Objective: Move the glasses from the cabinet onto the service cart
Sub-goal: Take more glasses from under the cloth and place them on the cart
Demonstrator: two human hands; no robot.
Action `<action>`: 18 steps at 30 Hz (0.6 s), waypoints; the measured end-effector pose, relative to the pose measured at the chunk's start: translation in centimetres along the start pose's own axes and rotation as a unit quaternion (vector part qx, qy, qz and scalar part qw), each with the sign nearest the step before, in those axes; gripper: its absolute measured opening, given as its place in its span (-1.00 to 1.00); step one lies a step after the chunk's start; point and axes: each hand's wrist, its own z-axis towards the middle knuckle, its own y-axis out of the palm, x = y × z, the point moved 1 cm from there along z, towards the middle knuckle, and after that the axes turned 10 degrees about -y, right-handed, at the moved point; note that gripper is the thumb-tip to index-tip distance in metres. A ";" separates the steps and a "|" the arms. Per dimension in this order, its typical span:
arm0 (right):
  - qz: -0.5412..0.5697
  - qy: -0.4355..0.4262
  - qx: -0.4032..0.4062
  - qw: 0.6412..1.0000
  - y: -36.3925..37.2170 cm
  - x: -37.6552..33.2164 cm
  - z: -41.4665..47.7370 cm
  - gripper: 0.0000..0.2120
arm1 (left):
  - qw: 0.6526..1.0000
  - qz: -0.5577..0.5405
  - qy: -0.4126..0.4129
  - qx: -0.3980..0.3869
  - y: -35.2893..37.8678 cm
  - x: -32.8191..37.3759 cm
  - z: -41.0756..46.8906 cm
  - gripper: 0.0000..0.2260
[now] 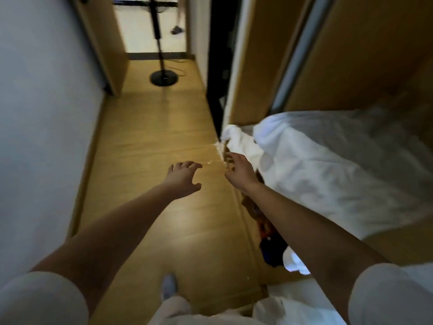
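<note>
White sleeves (42,299) frame my forearms; left hand (184,178) spread wide over the floor (145,137), right hand (239,171) loosely curled, empty, beside white linen (328,160). Blurred glint (216,152) at its fingertips may be the glasses.

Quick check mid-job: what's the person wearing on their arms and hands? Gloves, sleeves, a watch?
No gloves: the left hand and right hand are bare, and no watch or ring shows. The left sleeve and right sleeve are short and white, leaving both forearms uncovered.

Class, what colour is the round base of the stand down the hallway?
Black: the round stand base, clearest in the head view.
</note>
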 end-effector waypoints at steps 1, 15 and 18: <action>0.001 0.011 0.021 1.000 -1.0 1.1 0.2 -0.43 | 1.000 -0.002 0.024 -0.009 0.0 1.2 1.7 -0.41; -0.017 0.337 0.301 0.892 -8.9 12.0 1.0 -0.48 | 0.936 -0.006 0.326 -0.131 -3.4 17.3 20.5 -0.49; -0.069 0.363 0.316 0.874 -9.4 13.1 0.6 -0.50 | 0.913 -0.038 0.380 -0.147 -2.2 20.3 21.0 -0.53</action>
